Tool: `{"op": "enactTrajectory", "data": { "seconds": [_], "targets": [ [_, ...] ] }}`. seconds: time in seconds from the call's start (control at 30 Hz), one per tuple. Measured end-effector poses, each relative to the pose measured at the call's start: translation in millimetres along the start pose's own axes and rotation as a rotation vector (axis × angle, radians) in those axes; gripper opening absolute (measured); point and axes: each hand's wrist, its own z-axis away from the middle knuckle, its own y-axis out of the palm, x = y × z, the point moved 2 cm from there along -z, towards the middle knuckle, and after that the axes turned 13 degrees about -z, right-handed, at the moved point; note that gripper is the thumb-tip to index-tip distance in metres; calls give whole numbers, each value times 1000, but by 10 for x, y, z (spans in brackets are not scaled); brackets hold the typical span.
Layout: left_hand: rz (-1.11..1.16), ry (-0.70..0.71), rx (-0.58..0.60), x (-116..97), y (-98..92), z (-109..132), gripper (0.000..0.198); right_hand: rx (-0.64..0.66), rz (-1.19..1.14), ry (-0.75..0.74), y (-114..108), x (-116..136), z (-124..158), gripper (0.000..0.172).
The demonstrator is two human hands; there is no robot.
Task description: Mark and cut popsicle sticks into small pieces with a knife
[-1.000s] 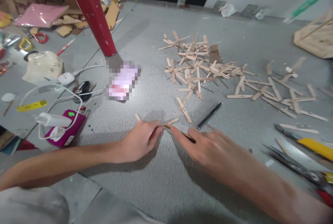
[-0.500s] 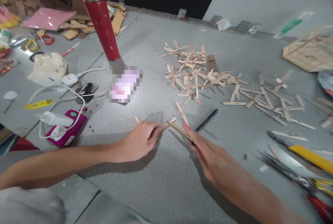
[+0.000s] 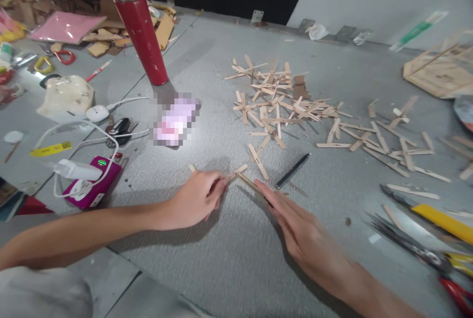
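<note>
My left hand point(image 3: 197, 197) is closed round a wooden stick point(image 3: 241, 169), whose ends stick out on both sides of the fingers. In my right hand point(image 3: 291, 212) is a thin brass-coloured tool point(image 3: 251, 184); its tip meets the stick just right of my left fingertips. A loose wooden stick point(image 3: 258, 161) lies beyond the tool, and a black pen point(image 3: 293, 170) rests to the right of it. Farther back is a pile of wooden stick pieces point(image 3: 277, 96), some of them crossed. My right palm hides part of the tool.
A red bottle point(image 3: 142, 37) stands behind a blurred-out phone point(image 3: 177, 121). At left are a purple power bank point(image 3: 92, 182), cables and keys point(image 3: 120, 128). Scissors point(image 3: 410, 241) and a yellow-handled tool point(image 3: 443, 219) lie at right, with a wooden frame point(image 3: 439, 72) behind.
My right hand and the brass-coloured tool have shifted slightly left. The pen now shows more fully. Both hands keep their hold.
</note>
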Motion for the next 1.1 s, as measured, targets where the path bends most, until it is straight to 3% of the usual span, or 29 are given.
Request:
{"op": "enactTrajectory", "data": {
  "seconds": [0.2, 0.73, 0.87, 1.1],
  "targets": [
    [27, -1, -10, 27, 9, -5, 36, -100, -14, 52, -43, 60, -53, 42],
    [-2, 5, -12, 15, 7, 0, 38, -372, 243, -186, 35, 133, -59, 36],
    [-20, 8, -1, 21, 1, -7, 38, -369, 240, -257, 48, 158, -107, 29],
    [-32, 29, 6, -18, -27, -37, 39, -296, 188, -268, 91, 81, -111, 42]
  ]
}}
